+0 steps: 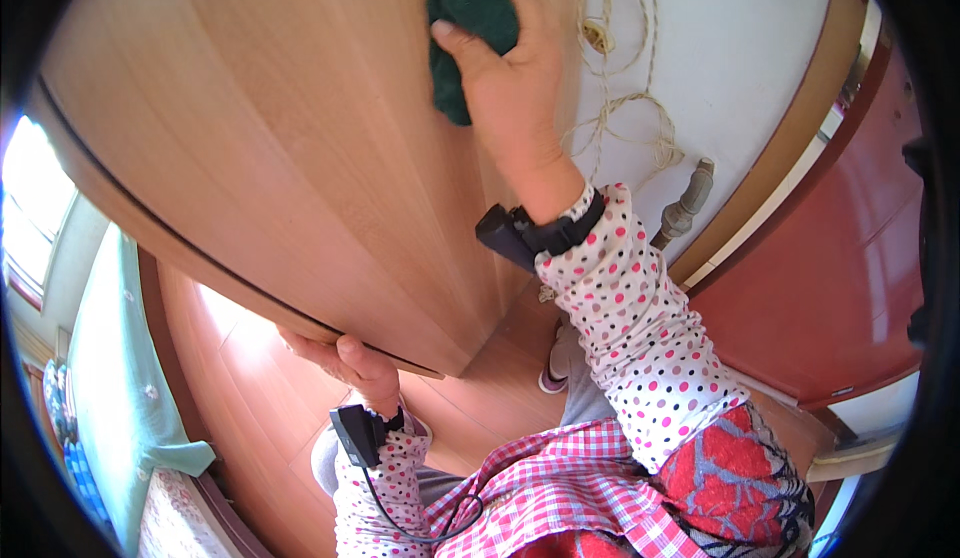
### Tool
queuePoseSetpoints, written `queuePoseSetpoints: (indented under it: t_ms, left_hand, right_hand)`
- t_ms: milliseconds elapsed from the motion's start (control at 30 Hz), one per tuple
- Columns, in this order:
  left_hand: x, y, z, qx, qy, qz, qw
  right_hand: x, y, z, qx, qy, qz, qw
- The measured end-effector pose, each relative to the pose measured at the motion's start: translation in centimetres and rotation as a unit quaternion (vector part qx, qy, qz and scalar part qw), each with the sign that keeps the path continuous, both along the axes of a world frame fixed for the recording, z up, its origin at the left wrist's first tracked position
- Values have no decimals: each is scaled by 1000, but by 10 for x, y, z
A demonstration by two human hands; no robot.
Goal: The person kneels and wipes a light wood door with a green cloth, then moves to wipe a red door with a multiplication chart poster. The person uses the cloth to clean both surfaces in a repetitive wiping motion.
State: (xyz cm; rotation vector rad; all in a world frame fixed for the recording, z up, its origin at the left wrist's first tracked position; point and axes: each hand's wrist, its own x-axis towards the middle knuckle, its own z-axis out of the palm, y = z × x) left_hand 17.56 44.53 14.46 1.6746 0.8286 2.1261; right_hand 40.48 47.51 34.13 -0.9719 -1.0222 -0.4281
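Right hand: the right hand (pixel 520 83) is closed round a bunched cloth, thumb on its near side, on the upper right part of the wooden panel.
Green cloth: the dark green cloth (pixel 448 83) lies against the face of the wooden panel (pixel 270 138), near its upper right side, crumpled under the fingers.
Left hand: the left hand (pixel 365 370) is at the lower edge of the wooden panel, touching it, thumb toward the viewer; the panel partly hides the fingers, so I cannot tell how firmly they grip.
Wrists: a black strapped device (pixel 510 236) on the right wrist, just right of the wooden panel's lower part; another black device (pixel 356 434) with a thin cable on the left wrist, below the panel's edge.
Clothing: dotted sleeves (pixel 640 328) and a pink checked apron (pixel 560 473), below the wooden panel.
Wall: a white wall (pixel 750 48) right of the wooden panel, with looped pale cord (pixel 640 98) and a grey pipe fitting (pixel 685 208).
Red surface: a glossy red surface (pixel 820 258), far right of the wooden panel.
Floor: reddish tiles (pixel 260 398) below the wooden panel.
Curtain: a pale green curtain (pixel 120 378), left of the wooden panel, near a bright window (pixel 35 198).
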Motion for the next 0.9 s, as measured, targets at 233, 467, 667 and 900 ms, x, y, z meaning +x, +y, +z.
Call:
queuePoseSetpoints:
  t_ms: [233,467,667,900]
  left_hand:
    - [0,-1,4,-32,28,0,999]
    - [1,-3,-10,-60,65,5,996]
    - [1,-12,-9,-126,39,-47,990]
    - [3,-11,0,-49,20,-23,998]
  right_hand:
    - [-67,-32,6,16,-215,-32,976]
    - [-112,-47,-21,-5,-328,56,943]
    - [-116,-50,-33,33,-357,44,932]
    - [-72,-35,13,37,-260,-7,965]
